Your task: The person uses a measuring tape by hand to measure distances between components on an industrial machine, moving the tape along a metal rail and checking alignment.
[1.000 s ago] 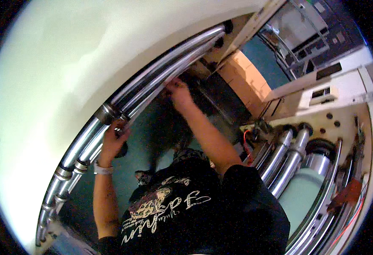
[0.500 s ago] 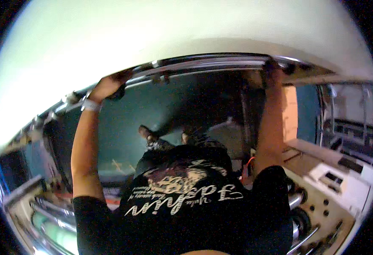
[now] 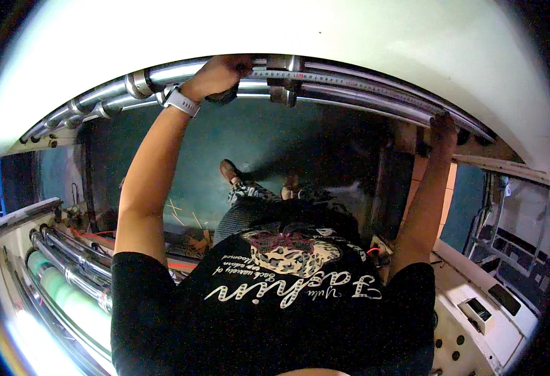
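Metal bars (image 3: 190, 67) with collars run across the far side, below a large pale panel. Along them lies a ruled tape measure (image 3: 331, 78), passing over a dark collar block (image 3: 283, 94). My left hand (image 3: 215, 78), with a pale watch on its wrist, is closed at the strip's left end; a dark rounded piece shows beneath its palm, partly hidden. Toward the bars' right end, my right hand (image 3: 444, 130) is closed where the strip reaches its fingers. Those fingers are dim, and what they hold cannot be made out.
Metal rollers (image 3: 77, 266) and a pale green cylinder (image 3: 62, 288) lie at lower left. A machine side frame (image 3: 482, 332) stands at lower right. My feet are on the green floor (image 3: 174, 147) between. Orange-tan boxes (image 3: 445, 191) and metal racks (image 3: 494, 232) are at right.
The view has shifted and sharpened, so the ruled strip shows clearly. Both hands appear farther right in the picture, still at the bars. The left hand stays left of the collar block.
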`<action>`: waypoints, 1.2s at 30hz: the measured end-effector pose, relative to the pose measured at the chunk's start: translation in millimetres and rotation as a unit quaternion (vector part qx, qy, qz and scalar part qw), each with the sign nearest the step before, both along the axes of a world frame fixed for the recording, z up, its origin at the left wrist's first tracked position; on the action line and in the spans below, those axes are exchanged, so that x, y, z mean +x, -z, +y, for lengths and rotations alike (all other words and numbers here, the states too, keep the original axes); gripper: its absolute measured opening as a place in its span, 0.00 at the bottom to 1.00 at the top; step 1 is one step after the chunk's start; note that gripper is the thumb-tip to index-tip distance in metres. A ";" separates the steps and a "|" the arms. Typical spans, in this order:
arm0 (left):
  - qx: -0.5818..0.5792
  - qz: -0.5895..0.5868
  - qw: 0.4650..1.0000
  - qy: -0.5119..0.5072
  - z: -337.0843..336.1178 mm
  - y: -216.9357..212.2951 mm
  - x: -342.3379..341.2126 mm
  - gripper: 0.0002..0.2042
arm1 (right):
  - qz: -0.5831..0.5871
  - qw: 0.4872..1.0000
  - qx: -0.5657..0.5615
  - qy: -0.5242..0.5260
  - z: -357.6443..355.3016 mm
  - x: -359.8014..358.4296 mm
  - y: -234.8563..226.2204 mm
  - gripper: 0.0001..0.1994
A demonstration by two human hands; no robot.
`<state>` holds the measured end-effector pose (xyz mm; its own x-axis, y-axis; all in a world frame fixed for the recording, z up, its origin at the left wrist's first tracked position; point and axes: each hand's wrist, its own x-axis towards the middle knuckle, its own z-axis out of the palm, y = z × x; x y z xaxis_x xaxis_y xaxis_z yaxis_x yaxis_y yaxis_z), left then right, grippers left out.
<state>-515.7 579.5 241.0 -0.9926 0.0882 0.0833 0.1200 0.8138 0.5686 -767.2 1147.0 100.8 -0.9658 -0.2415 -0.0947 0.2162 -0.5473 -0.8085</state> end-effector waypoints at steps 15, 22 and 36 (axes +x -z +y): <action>-0.057 -0.074 0.995 0.023 1.5 -10.4 -8.4 0.09 | -0.074 0.990 0.066 0.096 -28.4 25.3 -32.7 0.18; -0.023 -0.098 0.995 0.000 3.2 -18.4 -6.7 0.09 | -0.087 0.991 0.055 0.087 -33.3 40.2 -32.9 0.20; -0.038 -0.092 0.995 0.028 -1.7 -15.3 -10.1 0.10 | -0.133 0.986 0.037 0.099 -41.6 60.1 -22.2 0.24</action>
